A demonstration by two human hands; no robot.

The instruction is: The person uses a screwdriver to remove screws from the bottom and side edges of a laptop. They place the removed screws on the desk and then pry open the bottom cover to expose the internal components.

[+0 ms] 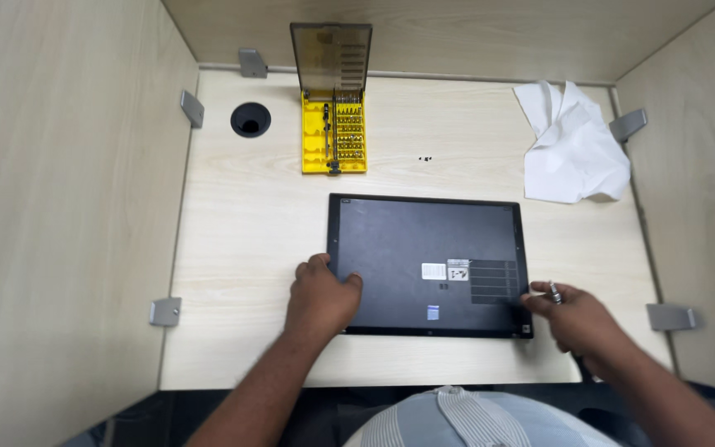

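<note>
Lying flat on the pale wooden counter (250, 223) is a dark grey rectangular laptop turned underside up (429, 265), with small labels on its base. The left hand (321, 298) rests on its near left corner, fingers (349, 283) curled loosely over the edge, gripping nothing. The right hand (574, 316), at the near right corner, has its fingers closed round a small silver-tipped screwdriver (554, 290). Behind the laptop stands a yellow plastic bit set with its smoky lid raised (334, 132). A crumpled white cloth (573, 145) lies at the far right, and tiny black screws (425, 158) sit between cloth and set.
</note>
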